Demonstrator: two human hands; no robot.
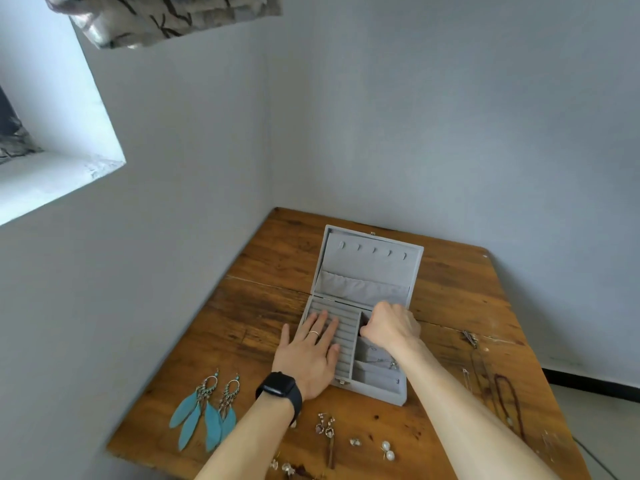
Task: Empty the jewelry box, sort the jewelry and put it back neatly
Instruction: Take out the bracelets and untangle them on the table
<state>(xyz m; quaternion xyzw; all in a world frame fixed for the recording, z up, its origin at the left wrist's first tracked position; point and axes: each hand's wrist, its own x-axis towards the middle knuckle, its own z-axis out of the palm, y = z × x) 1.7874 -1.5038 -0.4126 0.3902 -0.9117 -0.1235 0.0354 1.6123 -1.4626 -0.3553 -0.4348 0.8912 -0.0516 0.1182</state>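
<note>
I see the grey jewelry box open at frame centre. My left hand lies flat, fingers straight, on its ring rolls. My right hand dips into the upper-right compartment, and I cannot tell whether it is gripping anything. Turquoise feather earrings lie at lower left.

you have nothing to read here: no text, label, brand, number or sign is legible on anything in view.
</note>
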